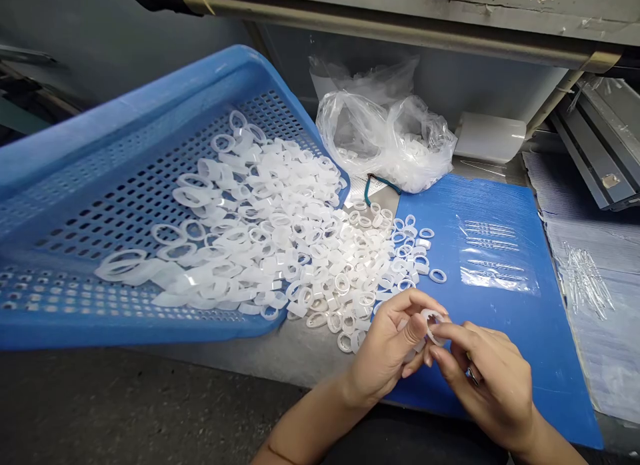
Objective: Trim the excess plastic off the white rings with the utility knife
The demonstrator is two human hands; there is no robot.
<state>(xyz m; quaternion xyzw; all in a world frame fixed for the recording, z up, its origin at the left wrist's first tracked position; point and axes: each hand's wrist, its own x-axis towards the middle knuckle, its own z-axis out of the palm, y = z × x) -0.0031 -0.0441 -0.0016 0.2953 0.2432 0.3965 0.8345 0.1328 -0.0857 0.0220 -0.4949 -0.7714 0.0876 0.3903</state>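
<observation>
A white translucent plastic ring [434, 326] with a notched inner edge is pinched between the thumb and fingers of my left hand [385, 348]. More white plastic shows below it against my left palm, partly hidden. My right hand [493, 378] meets the same ring, its index fingertip at the opening and the thumb just below. Something small and shiny sits by the curled fingers of my right hand; I cannot make out what it is. Left of my hands, a large heap of similar rings [280, 232] spills out of a tilted blue perforated basket [165, 85] onto the worktop.
A blue mat [505, 332] lies under my hands, bearing a clear packet of thin metallic sticks [493, 252]. Further right is a loose pile of similar slim pieces [587, 282]. At the back stand a clear plastic bag [395, 132] and a metal bar [400, 35].
</observation>
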